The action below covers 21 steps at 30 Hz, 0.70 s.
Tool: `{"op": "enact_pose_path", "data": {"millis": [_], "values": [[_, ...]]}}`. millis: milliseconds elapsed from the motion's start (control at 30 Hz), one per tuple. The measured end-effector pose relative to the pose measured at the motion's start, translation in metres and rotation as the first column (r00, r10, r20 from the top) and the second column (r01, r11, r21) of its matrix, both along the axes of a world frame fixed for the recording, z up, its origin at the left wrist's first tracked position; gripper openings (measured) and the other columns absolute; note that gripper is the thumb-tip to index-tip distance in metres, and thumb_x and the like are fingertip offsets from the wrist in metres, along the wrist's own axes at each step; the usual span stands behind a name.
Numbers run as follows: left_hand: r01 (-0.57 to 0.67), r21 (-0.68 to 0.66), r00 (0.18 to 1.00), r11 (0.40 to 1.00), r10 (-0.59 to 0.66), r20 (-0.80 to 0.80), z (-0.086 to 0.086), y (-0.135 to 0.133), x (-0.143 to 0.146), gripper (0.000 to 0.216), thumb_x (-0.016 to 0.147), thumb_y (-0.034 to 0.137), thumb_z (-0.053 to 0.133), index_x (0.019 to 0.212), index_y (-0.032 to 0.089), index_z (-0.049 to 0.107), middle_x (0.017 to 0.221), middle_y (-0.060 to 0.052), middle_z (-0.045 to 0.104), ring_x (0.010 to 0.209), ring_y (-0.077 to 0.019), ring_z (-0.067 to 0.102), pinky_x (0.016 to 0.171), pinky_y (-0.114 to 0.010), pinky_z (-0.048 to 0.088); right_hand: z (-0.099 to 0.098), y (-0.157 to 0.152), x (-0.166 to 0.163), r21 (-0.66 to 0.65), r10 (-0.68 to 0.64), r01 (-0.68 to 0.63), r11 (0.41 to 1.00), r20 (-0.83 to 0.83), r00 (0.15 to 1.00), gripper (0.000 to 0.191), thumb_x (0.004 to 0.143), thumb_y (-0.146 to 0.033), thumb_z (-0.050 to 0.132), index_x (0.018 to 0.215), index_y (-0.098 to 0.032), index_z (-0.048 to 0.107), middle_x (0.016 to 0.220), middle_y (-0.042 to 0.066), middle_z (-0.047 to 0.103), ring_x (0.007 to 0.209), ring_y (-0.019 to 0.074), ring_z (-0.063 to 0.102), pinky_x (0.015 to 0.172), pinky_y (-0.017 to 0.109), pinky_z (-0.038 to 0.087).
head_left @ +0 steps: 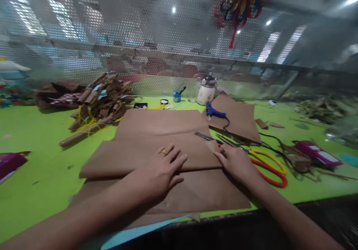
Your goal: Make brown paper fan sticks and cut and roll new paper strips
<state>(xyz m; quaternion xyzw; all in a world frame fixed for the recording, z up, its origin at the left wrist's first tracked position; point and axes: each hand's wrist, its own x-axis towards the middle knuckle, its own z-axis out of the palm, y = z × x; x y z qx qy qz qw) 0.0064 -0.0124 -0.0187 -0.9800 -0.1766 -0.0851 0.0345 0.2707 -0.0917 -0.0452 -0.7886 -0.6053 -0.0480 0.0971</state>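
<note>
A large sheet of brown kraft paper (pixel 162 123) lies folded over on top of more brown paper (pixel 201 192). My left hand (pixel 165 166), with a ring on one finger, rests flat on the folded part, fingers spread. At the right edge of the fold, my right hand (pixel 233 164) pinches the corner of the kraft paper between thumb and fingers. Just beyond that hand lie scissors with red and yellow handles (pixel 270 160), partly hidden by it. Their blades point left across the paper.
A blue glue gun (pixel 214 111) rests on another brown sheet (pixel 237 119) at right. Rolled brown paper bundles (pixel 95 100) are piled at back left. A white jar (pixel 206 91) and small blue pot (pixel 177 96) stand near the mesh panel. A purple packet (pixel 317 153) lies far right.
</note>
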Motion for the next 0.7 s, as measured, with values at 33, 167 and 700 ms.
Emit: {"op": "enact_pose_path", "data": {"millis": [33,167,700], "values": [[0.0,0.01,1.0,1.0,0.0,-0.001,-0.004,0.003,0.002,0.05,0.092,0.044,0.042,0.136,0.021,0.041,0.137,-0.016,0.046,0.129,-0.0338,0.038,0.1,-0.052,0.036,0.001,0.0,0.0,0.008,0.012,-0.012,1.0,-0.032,0.999,0.024,0.088,-0.036,0.05,0.074,-0.019,0.058,0.072,0.007,0.068,0.069,0.0221,0.063,0.059,0.028,0.034],[0.006,0.071,1.0,0.997,-0.008,0.019,-0.013,0.009,0.001,0.042,0.094,0.036,0.038,0.132,0.021,0.047,0.133,-0.018,0.049,0.125,-0.0354,0.043,0.095,-0.051,0.042,0.007,-0.001,0.006,0.09,0.013,-0.003,0.996,-0.111,0.994,0.028,0.09,-0.038,0.046,0.078,-0.019,0.063,0.075,0.006,0.068,0.071,0.0201,0.062,0.063,0.028,0.037],[-0.002,0.151,1.0,0.989,0.007,-0.03,0.008,0.003,0.0,0.046,0.077,-0.004,0.031,0.113,0.009,0.056,0.114,-0.02,0.061,0.098,-0.0271,0.061,0.082,-0.041,0.05,0.004,-0.014,0.044,0.108,0.073,-0.113,0.988,0.324,0.943,0.028,0.093,-0.035,0.044,0.091,-0.016,0.063,0.088,0.011,0.056,0.087,0.0245,0.048,0.072,0.034,0.039]]}}
